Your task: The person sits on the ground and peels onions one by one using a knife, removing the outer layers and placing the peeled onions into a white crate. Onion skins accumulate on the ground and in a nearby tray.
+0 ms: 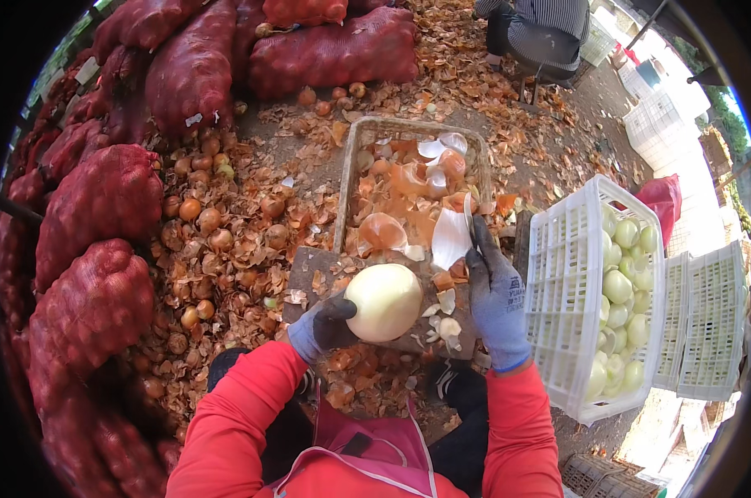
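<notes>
My left hand (327, 327), in a blue glove with a dark coated palm, grips a large peeled onion (384, 303) from its left side. Smooth and pale, the onion is above a worn board (305, 266). In my right hand (497, 299), gloved likewise, is a small knife (469, 215) with its blade pointing away from me. Against the blade's left side lies a white-lined piece of onion skin (451, 239); I cannot tell whether it is attached to the knife. Small onion trimmings (447, 327) are scattered on the board between my hands.
Beyond the board is a shallow plastic crate (343, 187) of onion skins. At right stands a white crate (562, 280) of peeled onions. Red mesh sacks (101, 211) pile up at left beside loose unpeeled onions (209, 220). A seated person (546, 31) is farther off.
</notes>
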The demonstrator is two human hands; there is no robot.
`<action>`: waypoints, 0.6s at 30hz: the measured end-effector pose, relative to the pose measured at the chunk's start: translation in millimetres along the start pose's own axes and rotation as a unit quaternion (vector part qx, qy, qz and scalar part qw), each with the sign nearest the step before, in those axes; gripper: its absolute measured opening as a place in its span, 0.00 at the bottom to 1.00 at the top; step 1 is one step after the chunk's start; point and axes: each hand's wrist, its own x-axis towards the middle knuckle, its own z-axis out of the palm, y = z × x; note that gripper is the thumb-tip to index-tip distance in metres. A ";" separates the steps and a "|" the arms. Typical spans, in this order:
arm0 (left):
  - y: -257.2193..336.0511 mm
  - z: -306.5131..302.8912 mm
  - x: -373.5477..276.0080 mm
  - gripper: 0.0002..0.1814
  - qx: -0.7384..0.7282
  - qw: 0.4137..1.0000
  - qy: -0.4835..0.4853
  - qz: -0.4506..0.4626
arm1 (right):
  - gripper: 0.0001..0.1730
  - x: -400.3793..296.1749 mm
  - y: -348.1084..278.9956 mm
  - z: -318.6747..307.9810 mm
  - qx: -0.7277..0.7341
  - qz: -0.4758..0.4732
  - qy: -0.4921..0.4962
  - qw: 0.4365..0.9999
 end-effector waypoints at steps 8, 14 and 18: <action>-3.7 14.5 9.5 0.57 -0.076 0.995 0.005 0.063 | 0.30 -2.2 3.3 8.0 0.000 0.031 -0.097 0.995; -3.4 3.7 12.9 0.58 0.055 0.994 0.038 0.082 | 0.32 -12.3 -30.5 14.5 0.071 0.005 -0.256 0.964; -0.5 1.9 10.9 0.58 -0.018 0.997 0.031 0.070 | 0.27 -7.0 -30.6 12.5 0.060 -0.036 -0.226 0.971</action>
